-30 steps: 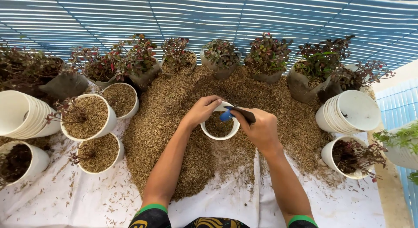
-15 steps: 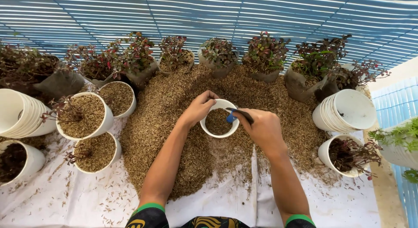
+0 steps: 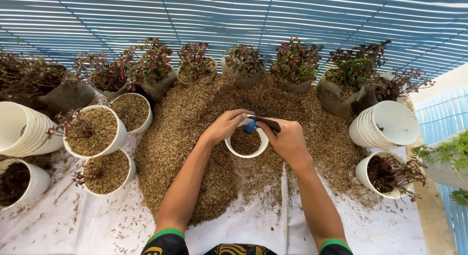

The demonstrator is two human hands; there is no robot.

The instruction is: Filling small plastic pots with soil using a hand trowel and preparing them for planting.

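I can't see most of the blue-tipped tool (image 3: 258, 123): my right hand (image 3: 288, 140) is closed around its dark handle, and only the blue end pokes over the white pot (image 3: 246, 143). The pot's far rim is hidden under my left hand (image 3: 225, 126), whose fingers curl over the edge and grip it. The pot sits mid-pile on the brown husk heap (image 3: 195, 128), partly filled with husk. Left: three filled pots (image 3: 97, 131) and a stack of empty pots (image 3: 24, 131), cut off at the frame edge. Right: another stack (image 3: 385, 123). Potted seedlings (image 3: 297, 62) line the back.
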